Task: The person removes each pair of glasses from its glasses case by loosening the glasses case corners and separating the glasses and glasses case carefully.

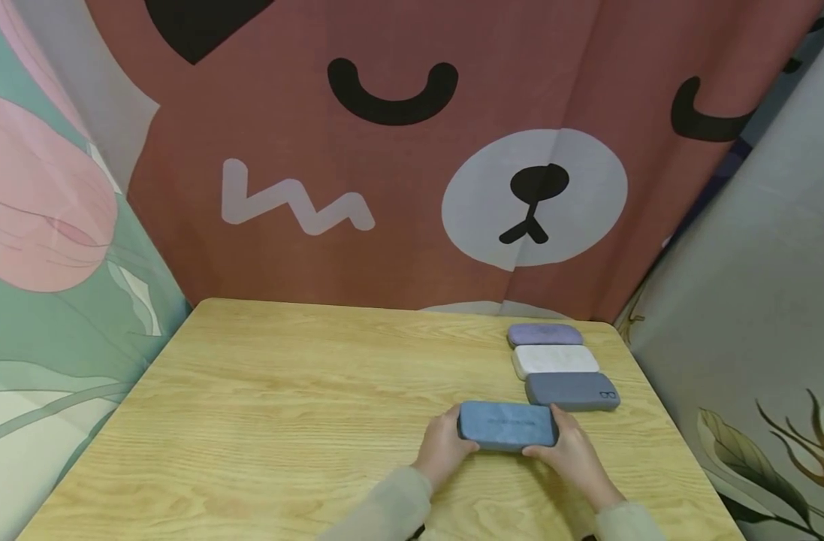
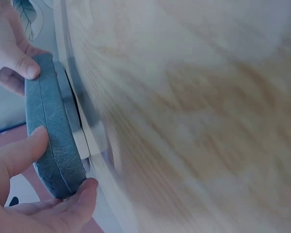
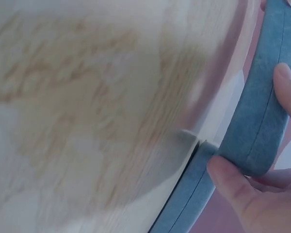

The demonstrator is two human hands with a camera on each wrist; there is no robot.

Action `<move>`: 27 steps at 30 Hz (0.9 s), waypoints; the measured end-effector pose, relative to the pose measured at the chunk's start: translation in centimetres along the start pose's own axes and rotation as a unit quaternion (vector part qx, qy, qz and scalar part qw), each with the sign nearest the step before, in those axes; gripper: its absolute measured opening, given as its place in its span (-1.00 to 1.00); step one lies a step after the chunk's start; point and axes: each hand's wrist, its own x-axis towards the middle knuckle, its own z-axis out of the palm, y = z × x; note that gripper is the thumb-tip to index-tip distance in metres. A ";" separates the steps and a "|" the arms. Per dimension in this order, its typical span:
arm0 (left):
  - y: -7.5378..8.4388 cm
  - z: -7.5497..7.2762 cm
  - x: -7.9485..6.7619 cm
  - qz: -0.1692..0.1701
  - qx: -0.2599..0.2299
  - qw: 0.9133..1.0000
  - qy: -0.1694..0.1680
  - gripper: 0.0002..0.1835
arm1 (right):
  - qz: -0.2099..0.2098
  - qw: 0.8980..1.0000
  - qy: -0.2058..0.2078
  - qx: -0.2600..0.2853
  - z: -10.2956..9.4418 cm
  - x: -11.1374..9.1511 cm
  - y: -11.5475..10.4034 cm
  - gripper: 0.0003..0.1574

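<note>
Both hands hold a blue glasses case [image 1: 506,426], one at each end, over the right front part of the table. My left hand [image 1: 444,449] grips its left end, with the thumb along the near side; my right hand [image 1: 570,454] does the same at the right end. The lid is closed, and a thin seam runs along the edge of the blue case [image 2: 51,126] in the left wrist view. Just behind it lies a grey-blue glasses case [image 1: 567,392] with a small glasses print. Gap shows between the held case and the tabletop in the left wrist view.
Behind the grey-blue case, a white case [image 1: 556,359] and a purple case [image 1: 545,334] lie in a row toward the back right corner. The wooden table [image 1: 283,421] ends at a curtain [image 1: 398,263] with a bear's face. Printed cloths hang at both sides.
</note>
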 end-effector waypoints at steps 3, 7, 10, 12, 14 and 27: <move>-0.2 -0.4 0.1 -0.007 -0.006 1.000 -0.017 -0.27 | -0.009 1.000 -0.009 -0.002 0.2 0.2 -0.1 0.32; -0.7 -0.9 0.2 -0.008 -0.009 0.999 -0.039 -0.23 | -0.014 1.000 -0.011 0.000 0.5 0.3 -0.5 0.31; -1.0 -1.3 0.2 -0.011 -0.012 0.999 -0.050 -0.21 | -0.017 1.000 -0.012 0.006 0.6 0.6 -0.9 0.29; -1.3 -1.6 0.2 -0.013 -0.012 0.998 -0.054 -0.21 | -0.015 1.000 -0.016 0.010 0.7 0.7 -1.0 0.28; -1.5 -2.0 0.2 -0.013 -0.008 0.998 -0.058 -0.18 | -0.014 1.000 -0.019 0.014 0.8 0.8 -1.2 0.28; -3.1 -4.7 0.2 -0.026 -0.002 0.997 -0.079 -0.12 | -0.084 0.995 -0.045 0.022 1.5 1.4 -1.8 0.16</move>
